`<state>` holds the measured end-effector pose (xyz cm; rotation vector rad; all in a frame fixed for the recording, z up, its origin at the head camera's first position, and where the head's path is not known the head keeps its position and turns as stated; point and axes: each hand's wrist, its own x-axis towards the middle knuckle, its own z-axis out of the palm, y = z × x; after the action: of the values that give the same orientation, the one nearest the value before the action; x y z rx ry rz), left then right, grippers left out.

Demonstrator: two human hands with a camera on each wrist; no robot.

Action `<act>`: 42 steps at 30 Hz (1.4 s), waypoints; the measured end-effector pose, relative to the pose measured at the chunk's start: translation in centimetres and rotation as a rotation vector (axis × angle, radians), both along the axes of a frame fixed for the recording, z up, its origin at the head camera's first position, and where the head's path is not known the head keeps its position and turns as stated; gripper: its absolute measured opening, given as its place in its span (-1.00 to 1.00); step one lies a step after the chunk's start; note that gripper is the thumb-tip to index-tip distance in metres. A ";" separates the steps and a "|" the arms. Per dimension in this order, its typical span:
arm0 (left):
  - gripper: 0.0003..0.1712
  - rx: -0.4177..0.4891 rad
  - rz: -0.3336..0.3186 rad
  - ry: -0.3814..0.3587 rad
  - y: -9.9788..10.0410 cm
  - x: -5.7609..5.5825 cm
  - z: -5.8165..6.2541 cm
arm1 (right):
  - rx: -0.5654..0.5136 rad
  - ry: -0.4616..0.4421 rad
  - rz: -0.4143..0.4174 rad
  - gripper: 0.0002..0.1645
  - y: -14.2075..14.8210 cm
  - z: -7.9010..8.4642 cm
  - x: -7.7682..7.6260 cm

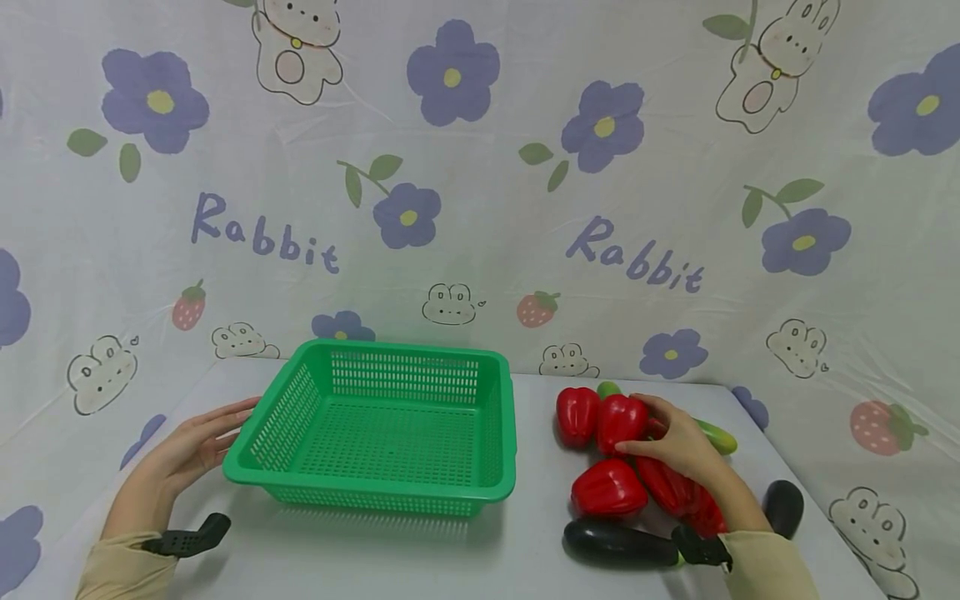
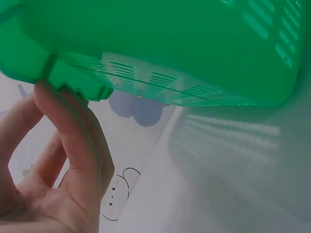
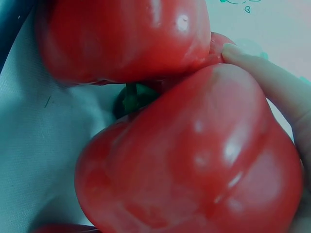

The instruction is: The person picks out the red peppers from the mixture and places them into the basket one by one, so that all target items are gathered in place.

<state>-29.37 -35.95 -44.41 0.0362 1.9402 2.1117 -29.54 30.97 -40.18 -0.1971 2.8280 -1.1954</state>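
A green plastic basket [image 1: 390, 492] with slotted sides stands left of centre on the white surface. Relaxed fingers of my left hand [image 1: 197, 446] touch its left rim; in the left wrist view the fingertips meet the underside of the rim [image 2: 73, 85]. On the right, my right hand [image 1: 678, 442] holds a red bell pepper [image 1: 621, 423] between thumb and fingers. That bell pepper [image 3: 194, 160] fills much of the right wrist view and hides part of the hand. Another red bell pepper [image 1: 577, 417] lies just left of it, and one more [image 1: 609, 489] lies nearer the front.
A dark eggplant [image 1: 618, 543] lies in front of the peppers, and a second [image 1: 783, 508] lies right of my forearm. More red peppers [image 1: 667, 483] and a green vegetable [image 1: 716, 437] are partly behind my right hand. A printed cloth [image 1: 480, 167] hangs behind.
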 end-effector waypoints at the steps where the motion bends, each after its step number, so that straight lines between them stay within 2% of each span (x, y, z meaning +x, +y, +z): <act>1: -0.66 0.004 -0.004 0.002 0.0 0.0 0.0 | -0.003 0.004 0.001 0.09 0.0 0.0 0.0; 6: -0.64 0.053 -0.004 0.005 0.1 0.2 -0.2 | -0.016 0.015 -0.001 0.06 0.1 -0.1 0.0; 12: -0.64 0.071 -0.001 0.007 0.1 0.3 -0.3 | -0.027 0.024 -0.012 0.05 0.3 -0.1 0.0; 20: -0.60 0.145 -0.024 0.014 0.1 0.3 -0.5 | -0.026 0.040 -0.029 0.06 0.3 -0.1 0.0; 29: -0.58 0.204 -0.044 0.024 0.2 0.4 -0.9 | -0.058 0.062 -0.047 0.12 0.1 0.7 0.1; 42: -0.58 0.273 -0.037 0.019 0.6 0.9 -1.0 | -0.087 0.062 -0.077 0.21 -0.4 1.5 0.2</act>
<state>-28.50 -35.34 -45.44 0.1446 1.6341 2.3427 -29.33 30.59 -38.70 -0.1328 2.8633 -1.3517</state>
